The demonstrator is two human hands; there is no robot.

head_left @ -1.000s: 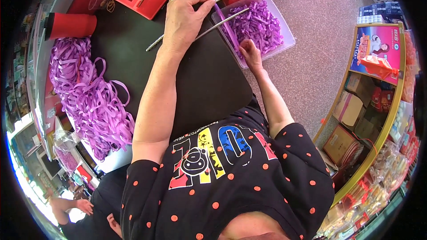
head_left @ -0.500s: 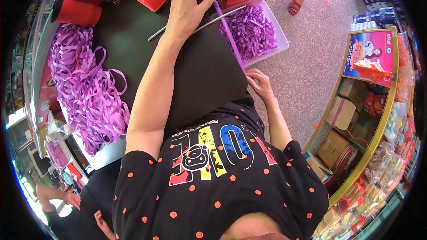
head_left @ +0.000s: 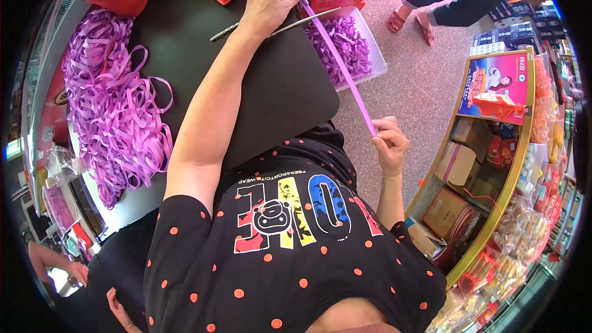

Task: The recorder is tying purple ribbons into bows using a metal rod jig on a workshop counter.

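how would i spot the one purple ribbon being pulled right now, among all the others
Start at the dark table. From the left hand at its far edge, one purple ribbon runs taut and straight over the clear tray of ribbons to the right hand. Unlike the tangled heaps, it is a single stretched strand.

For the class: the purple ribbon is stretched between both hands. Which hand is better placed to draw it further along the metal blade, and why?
Probably the right hand: it pinches the free end of the purple ribbon off the table. The left hand is holding the metal blade against the ribbon.
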